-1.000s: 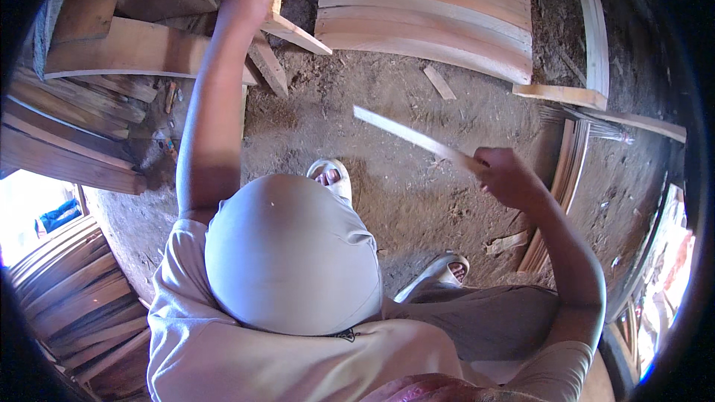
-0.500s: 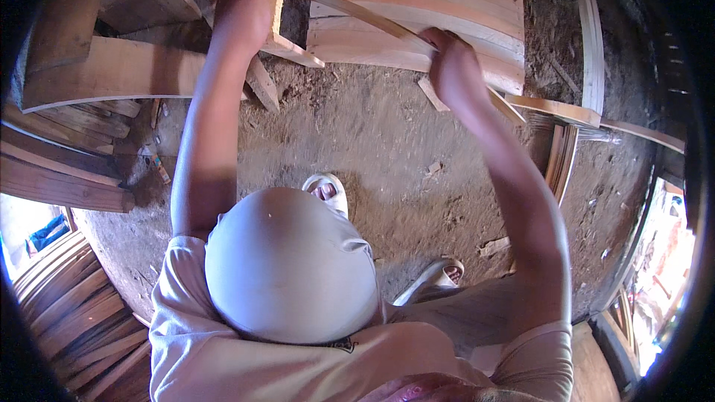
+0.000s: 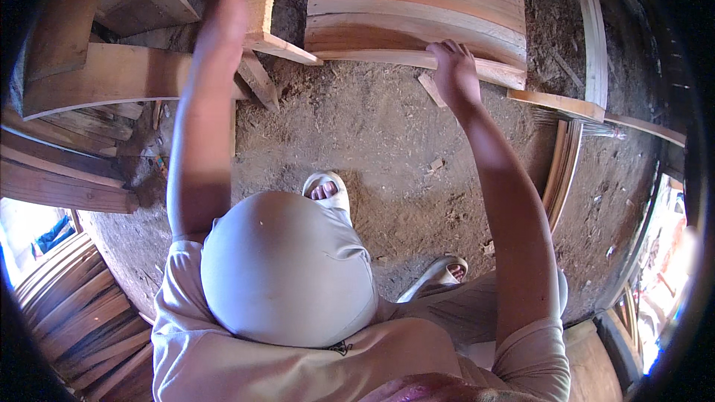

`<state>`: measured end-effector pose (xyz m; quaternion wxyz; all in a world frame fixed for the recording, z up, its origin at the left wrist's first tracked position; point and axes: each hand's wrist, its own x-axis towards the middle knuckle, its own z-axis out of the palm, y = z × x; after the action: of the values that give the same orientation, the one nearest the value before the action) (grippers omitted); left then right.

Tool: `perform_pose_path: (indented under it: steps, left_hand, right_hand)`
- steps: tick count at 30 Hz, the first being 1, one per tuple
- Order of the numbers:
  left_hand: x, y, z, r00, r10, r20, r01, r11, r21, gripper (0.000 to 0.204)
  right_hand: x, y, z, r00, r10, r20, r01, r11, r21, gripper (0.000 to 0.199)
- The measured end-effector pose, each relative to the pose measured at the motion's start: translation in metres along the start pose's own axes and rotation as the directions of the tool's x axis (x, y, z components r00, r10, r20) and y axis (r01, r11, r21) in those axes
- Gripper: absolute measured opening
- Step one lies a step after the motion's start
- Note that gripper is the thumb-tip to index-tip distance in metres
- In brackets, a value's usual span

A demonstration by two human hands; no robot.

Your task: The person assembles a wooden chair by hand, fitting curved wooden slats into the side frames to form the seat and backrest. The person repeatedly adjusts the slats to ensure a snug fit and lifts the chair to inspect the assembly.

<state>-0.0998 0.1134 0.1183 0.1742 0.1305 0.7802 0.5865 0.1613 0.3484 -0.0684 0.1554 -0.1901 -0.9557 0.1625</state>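
Note:
My left hand [image 3: 223, 11] is stretched forward with the fingers extended, flat against a pale upright board [image 3: 264, 0] that leans at the top of the view. My right hand [image 3: 454, 67] reaches to a stack of curved wooden planks [image 3: 417, 7] lying on the dirt floor. Its fingers close over a thin pale slat [image 3: 372, 56] lying along the near edge of that stack. Below, my head and light shirt fill the lower middle, hiding part of the floor.
Heavy beams and boards [image 3: 104, 78] are piled at the left, with bundled slats [image 3: 74, 320] at the lower left. Curved strips [image 3: 562, 164] stand on edge at the right. A small offcut [image 3: 432, 89] lies by the stack. My sandalled feet [image 3: 325, 190] rest on the dirt.
My right hand swung a thin slat from mid-air at the right up to the plank stack and now has it down on the near edge. My left hand stayed at the upright board.

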Motion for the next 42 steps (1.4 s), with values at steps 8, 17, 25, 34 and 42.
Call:
perform_pose_path:
  steps: [8,17,25,34,42]
  left_hand:
    - [-0.039,-0.088,-0.005,0.998,-0.006,0.057,0.032,0.884,-0.466,0.036]
    - [-0.082,-0.187,0.046,0.991,0.042,0.131,-0.053,0.995,0.083,0.057]
    - [-0.081,-0.174,0.044,0.996,0.088,-0.006,-0.076,0.888,0.454,0.049]
    - [-0.076,-0.191,0.043,0.978,0.185,0.096,-0.208,0.892,0.401,0.043]
    - [-0.079,-0.187,0.041,0.983,0.161,0.090,-0.183,0.917,0.354,0.046]
  right_hand:
    - [-0.023,-0.004,-0.019,0.994,0.102,0.027,-0.093,0.967,-0.237,0.032]
    - [-0.037,-0.006,-0.028,0.988,0.115,0.105,-0.105,0.989,-0.103,0.037]
    - [-0.081,0.029,-0.098,0.843,-0.084,0.532,0.163,0.981,-0.103,0.018]
    - [-0.133,0.196,-0.120,0.780,0.566,0.267,-0.623,0.665,0.411,0.036]
    - [-0.124,0.164,-0.114,0.796,0.518,0.313,-0.602,0.631,0.489,0.041]
